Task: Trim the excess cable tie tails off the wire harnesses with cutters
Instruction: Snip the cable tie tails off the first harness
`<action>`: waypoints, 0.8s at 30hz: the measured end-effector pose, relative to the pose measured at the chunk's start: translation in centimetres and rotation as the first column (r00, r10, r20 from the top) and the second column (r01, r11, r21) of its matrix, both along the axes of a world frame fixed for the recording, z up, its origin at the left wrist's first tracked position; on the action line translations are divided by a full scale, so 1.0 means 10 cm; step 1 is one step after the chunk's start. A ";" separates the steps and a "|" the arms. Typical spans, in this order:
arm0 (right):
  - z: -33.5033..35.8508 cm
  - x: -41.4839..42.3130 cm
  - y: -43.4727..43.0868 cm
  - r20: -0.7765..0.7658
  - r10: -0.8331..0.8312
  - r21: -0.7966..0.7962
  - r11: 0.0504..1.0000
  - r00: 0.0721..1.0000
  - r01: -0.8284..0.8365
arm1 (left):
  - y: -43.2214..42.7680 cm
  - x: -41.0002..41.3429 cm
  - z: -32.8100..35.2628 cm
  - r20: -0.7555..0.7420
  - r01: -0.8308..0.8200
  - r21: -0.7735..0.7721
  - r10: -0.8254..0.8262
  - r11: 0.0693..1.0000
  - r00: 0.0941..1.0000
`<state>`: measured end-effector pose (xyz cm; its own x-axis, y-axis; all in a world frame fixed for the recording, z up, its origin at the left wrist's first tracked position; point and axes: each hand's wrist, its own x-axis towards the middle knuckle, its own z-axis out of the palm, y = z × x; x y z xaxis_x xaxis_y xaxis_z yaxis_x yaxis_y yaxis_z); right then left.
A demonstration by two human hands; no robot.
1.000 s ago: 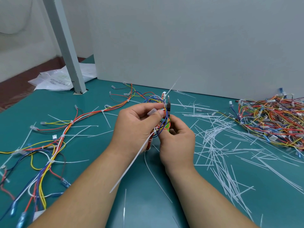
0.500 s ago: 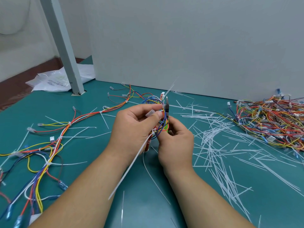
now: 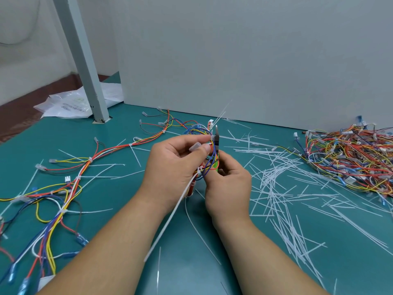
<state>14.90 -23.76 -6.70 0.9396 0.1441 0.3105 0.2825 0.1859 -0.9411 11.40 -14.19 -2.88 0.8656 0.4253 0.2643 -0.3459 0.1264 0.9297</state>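
This looks like a wiring assembly workshop. A teal-topped bench runs up to a plain grey partition. A tangled heap of wire harnesses fills the right edge, and cut cable tie tails litter the centre right. At upper left, a metal post stands beside plastic bags.

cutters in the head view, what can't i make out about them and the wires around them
Cutters, head view: handles hidden inside the right hand grip; blades open or closed, cannot tell.
Held harness: where blades meet tie is partly hidden by the left hand fingertips.
Harness on the table: cut off by left and bottom edges.
Pile of harnesses: cut off by the right edge.
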 end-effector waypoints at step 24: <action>0.00 0.01 0.01 -0.011 -0.002 0.003 1.000 1.000 0.002 | 0.00 -0.01 0.01 -0.010 0.000 0.005 0.000 1.000 1.000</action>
